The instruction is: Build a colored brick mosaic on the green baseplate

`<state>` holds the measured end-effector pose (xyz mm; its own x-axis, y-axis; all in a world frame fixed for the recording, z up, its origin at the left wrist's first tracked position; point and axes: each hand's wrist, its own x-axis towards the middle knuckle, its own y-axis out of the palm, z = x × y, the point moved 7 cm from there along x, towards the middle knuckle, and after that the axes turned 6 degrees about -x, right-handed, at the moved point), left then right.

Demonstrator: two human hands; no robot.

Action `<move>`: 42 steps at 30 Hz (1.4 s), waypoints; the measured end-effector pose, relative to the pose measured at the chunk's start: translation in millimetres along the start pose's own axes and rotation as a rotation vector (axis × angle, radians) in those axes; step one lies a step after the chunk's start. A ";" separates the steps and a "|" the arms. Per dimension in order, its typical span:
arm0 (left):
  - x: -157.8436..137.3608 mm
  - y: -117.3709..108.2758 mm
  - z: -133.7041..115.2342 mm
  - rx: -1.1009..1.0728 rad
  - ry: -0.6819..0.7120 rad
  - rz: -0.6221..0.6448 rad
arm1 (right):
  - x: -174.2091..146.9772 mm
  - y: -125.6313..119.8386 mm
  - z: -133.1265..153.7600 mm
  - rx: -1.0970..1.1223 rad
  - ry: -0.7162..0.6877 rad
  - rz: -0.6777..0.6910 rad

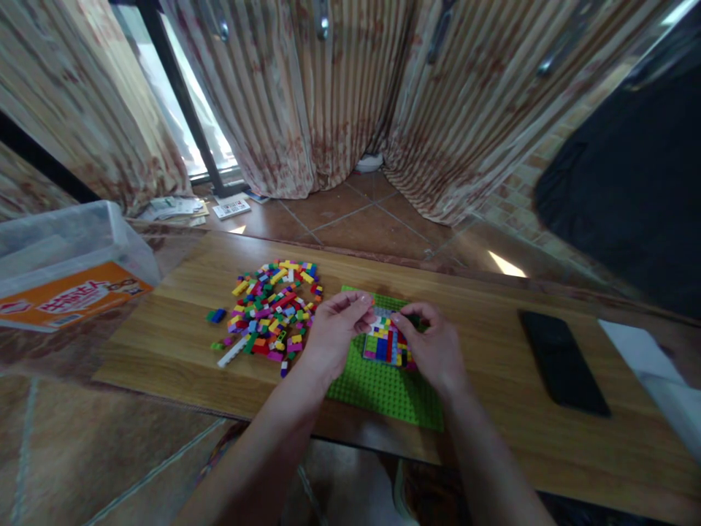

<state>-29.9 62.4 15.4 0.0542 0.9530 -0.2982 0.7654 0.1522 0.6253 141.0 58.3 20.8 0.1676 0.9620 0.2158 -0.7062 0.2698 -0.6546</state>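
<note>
A green studded baseplate (383, 394) lies on the wooden table. On it sits a flat patchwork of multicoloured toy bricks (383, 345), with red, blue, yellow and white pieces. My left hand (340, 325) hovers over the plate's left side, thumb and forefinger pinched, with a small orange brick (372, 301) just showing at the tips. Over the patchwork's right edge, my right hand (432, 343) has its thumb and forefinger drawn together, touching or very near the bricks. What those fingers hold is hidden.
A heap of loose coloured bricks (274, 310) spreads left of the plate, with a long white piece (233, 352) at its near edge. A clear plastic box (115, 241) stands far left. A black phone (564, 363) and white paper (651, 354) lie to the right.
</note>
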 end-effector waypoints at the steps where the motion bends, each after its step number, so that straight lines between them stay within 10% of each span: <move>1: -0.2 0.1 0.0 -0.002 0.000 0.000 | 0.0 0.6 -0.6 0.002 0.007 0.002; 25: -7.9 14.4 15.2 -0.126 -0.237 0.174 | -6.2 -4.2 33.6 0.281 -0.131 0.125; 42: -7.6 19.7 9.9 0.314 0.028 0.182 | -8.3 -2.1 34.2 0.346 -0.038 0.200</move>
<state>-8.8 55.5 22.8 0.1934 0.9646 -0.1795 0.9048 -0.1046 0.4127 117.6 48.3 45.2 -0.0174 0.9901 0.1396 -0.9132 0.0412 -0.4054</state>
